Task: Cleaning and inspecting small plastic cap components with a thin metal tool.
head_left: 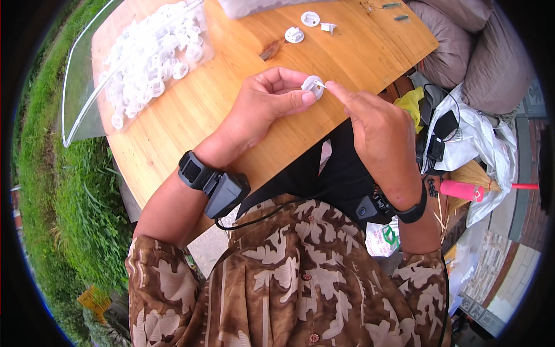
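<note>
My left hand (269,101) pinches a round white plastic part (313,87) between thumb and fingers, just over the table's near edge. A thin white plastic piece (320,84) sticks out of the part toward my right hand (378,124). The right index fingertip meets its end, and the other fingers curl under; the thumb is hidden. Farther back on the wooden table (243,63) lie a white disc with a slot (310,19), a similar round part (294,35) and a small white clip-like piece (328,27).
A clear plastic bag (87,98) with many white plastic parts (153,63) spreads over the table's left. Another pale bag (260,4) sits at the far edge. Stuffed grey sacks (497,63), a pink cylinder (461,190) and white sheeting (491,139) are at the right. Grass borders the left.
</note>
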A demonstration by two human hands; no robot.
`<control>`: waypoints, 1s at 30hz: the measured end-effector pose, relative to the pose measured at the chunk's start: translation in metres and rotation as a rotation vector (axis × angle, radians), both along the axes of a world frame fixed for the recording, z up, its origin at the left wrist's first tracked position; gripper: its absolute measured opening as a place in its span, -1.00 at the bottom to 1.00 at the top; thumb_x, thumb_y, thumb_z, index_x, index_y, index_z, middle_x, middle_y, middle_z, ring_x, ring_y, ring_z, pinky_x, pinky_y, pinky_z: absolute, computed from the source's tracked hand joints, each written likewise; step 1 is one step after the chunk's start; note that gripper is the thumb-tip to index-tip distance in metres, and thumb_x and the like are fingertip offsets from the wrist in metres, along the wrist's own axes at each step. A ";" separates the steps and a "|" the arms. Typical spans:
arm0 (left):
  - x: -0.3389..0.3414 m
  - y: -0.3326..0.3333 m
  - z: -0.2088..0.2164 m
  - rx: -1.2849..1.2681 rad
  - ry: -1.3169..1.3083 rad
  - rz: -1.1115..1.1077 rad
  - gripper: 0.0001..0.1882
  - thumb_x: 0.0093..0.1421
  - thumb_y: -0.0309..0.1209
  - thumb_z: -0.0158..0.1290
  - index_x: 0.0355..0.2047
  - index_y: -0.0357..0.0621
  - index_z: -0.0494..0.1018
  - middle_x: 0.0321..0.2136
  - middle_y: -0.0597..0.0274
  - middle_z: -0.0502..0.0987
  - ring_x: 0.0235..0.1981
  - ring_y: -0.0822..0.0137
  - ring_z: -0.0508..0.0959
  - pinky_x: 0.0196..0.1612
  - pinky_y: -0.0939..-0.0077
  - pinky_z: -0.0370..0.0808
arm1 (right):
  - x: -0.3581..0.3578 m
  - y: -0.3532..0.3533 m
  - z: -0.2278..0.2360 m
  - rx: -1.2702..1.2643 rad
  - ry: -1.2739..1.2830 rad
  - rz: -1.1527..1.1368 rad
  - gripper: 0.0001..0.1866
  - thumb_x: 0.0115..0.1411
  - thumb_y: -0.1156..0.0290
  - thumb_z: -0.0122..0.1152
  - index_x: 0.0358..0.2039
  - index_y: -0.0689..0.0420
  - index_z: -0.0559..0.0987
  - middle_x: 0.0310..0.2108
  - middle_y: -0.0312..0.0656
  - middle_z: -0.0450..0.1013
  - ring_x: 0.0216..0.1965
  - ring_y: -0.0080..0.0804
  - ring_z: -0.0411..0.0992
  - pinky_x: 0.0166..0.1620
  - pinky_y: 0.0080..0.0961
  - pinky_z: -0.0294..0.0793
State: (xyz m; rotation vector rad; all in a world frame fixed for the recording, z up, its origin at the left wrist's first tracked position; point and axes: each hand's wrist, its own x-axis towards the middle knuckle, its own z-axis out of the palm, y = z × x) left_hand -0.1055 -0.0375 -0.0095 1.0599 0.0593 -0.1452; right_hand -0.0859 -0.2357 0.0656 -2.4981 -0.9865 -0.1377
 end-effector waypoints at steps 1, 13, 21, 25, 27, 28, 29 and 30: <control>0.000 0.000 0.000 0.000 0.003 0.000 -0.70 0.11 -0.50 0.22 -0.15 -0.30 0.45 -0.21 0.20 0.55 -0.20 0.45 0.56 -0.08 0.58 0.54 | 0.000 0.001 0.000 -0.005 -0.008 -0.005 -0.52 0.02 0.70 0.01 -0.04 0.06 0.56 -0.46 -0.05 0.48 -0.45 -0.13 0.49 -0.37 -0.32 0.47; 0.000 -0.001 -0.003 0.009 -0.023 0.017 -0.72 0.09 -0.52 0.24 -0.19 -0.30 0.46 -0.24 0.19 0.56 -0.22 0.45 0.57 -0.10 0.58 0.56 | -0.008 0.004 -0.003 -0.118 -0.194 -0.010 -0.53 -0.01 0.66 0.08 -0.04 0.05 0.56 -0.46 -0.15 0.44 -0.45 -0.15 0.46 -0.42 -0.31 0.42; -0.001 -0.004 -0.003 0.095 -0.049 0.055 -0.73 0.08 -0.51 0.25 -0.22 -0.30 0.48 -0.27 0.19 0.58 -0.25 0.49 0.57 -0.12 0.63 0.53 | -0.017 0.007 -0.008 -0.237 -0.369 0.033 -0.52 -0.06 0.61 0.09 -0.06 0.03 0.57 -0.51 -0.24 0.38 -0.48 -0.30 0.43 -0.42 -0.35 0.41; 0.000 -0.002 -0.001 0.138 -0.065 0.039 -0.72 0.09 -0.50 0.25 -0.20 -0.30 0.48 -0.27 0.19 0.58 -0.22 0.48 0.57 -0.12 0.63 0.52 | -0.011 0.004 0.003 -0.257 -0.335 0.083 -0.56 -0.06 0.60 0.09 -0.10 0.05 0.59 -0.51 -0.23 0.38 -0.46 -0.29 0.43 -0.41 -0.36 0.42; -0.001 0.000 0.003 0.131 -0.064 0.025 -0.72 0.09 -0.50 0.24 -0.20 -0.30 0.48 -0.25 0.18 0.58 -0.21 0.47 0.57 -0.11 0.62 0.52 | -0.005 0.000 0.005 -0.208 -0.320 0.108 -0.60 -0.06 0.56 0.11 -0.13 0.09 0.59 -0.55 -0.26 0.36 -0.47 -0.33 0.43 -0.43 -0.39 0.42; -0.002 0.001 0.005 0.081 -0.017 -0.006 -0.73 0.12 -0.53 0.21 -0.17 -0.29 0.47 -0.23 0.20 0.57 -0.19 0.45 0.56 -0.07 0.59 0.52 | -0.004 -0.002 0.006 -0.160 -0.305 0.136 -0.64 -0.05 0.51 0.13 -0.17 0.13 0.58 -0.59 -0.29 0.34 -0.47 -0.38 0.43 -0.45 -0.43 0.43; -0.003 0.002 0.006 0.031 0.029 -0.037 -0.74 0.14 -0.56 0.17 -0.14 -0.27 0.46 -0.20 0.21 0.56 -0.16 0.44 0.56 -0.04 0.56 0.52 | -0.003 -0.004 0.005 -0.160 -0.306 0.139 -0.64 -0.05 0.51 0.13 -0.17 0.13 0.58 -0.59 -0.29 0.34 -0.47 -0.38 0.43 -0.45 -0.43 0.43; -0.002 0.002 0.005 0.030 0.029 -0.033 -0.74 0.14 -0.56 0.17 -0.14 -0.27 0.46 -0.20 0.21 0.56 -0.16 0.44 0.56 -0.04 0.56 0.52 | -0.003 -0.006 0.002 -0.148 -0.297 0.128 -0.65 -0.04 0.50 0.13 -0.17 0.13 0.58 -0.58 -0.27 0.34 -0.46 -0.36 0.44 -0.45 -0.41 0.43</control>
